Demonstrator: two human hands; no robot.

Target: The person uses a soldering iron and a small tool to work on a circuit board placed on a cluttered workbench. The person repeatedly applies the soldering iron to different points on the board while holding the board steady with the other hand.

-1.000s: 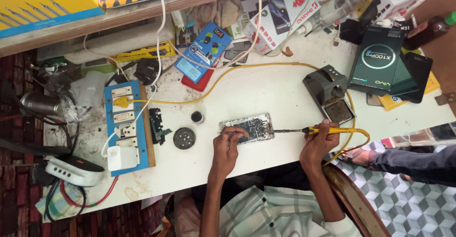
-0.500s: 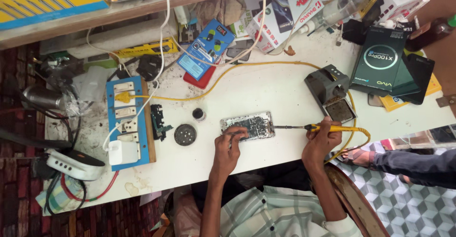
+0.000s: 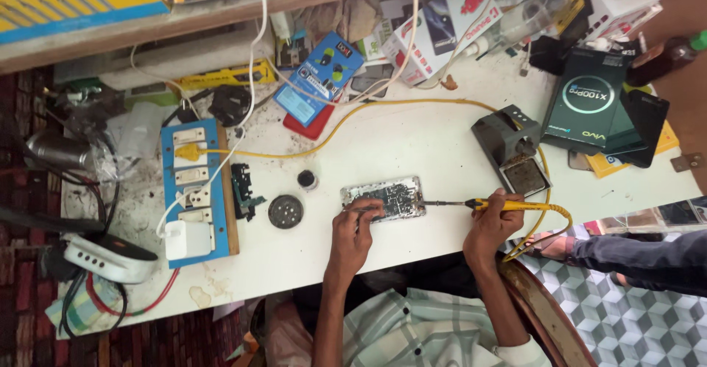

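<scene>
An opened phone with its circuit board exposed (image 3: 389, 196) lies on the white workbench (image 3: 412, 142). My left hand (image 3: 353, 231) rests on the phone's near left corner, fingers pinched on its edge. My right hand (image 3: 492, 223) grips a yellow-handled soldering iron (image 3: 508, 206) whose metal tip points left and touches the phone's right end. The iron's yellow cable (image 3: 398, 106) loops across the bench to a plug in a blue socket board (image 3: 197, 190).
A grey soldering stand with sponge (image 3: 512, 150) sits right of the phone. A small round tin (image 3: 286, 211), a little black pot (image 3: 307, 180) and a loose board piece (image 3: 242, 184) lie left. Phone boxes (image 3: 593, 102) crowd the far edge. Another person's sleeved arm (image 3: 633, 253) is at the right.
Both hands, the phone and the iron keep the same pose on the bench; only the camera view has shifted slightly.
</scene>
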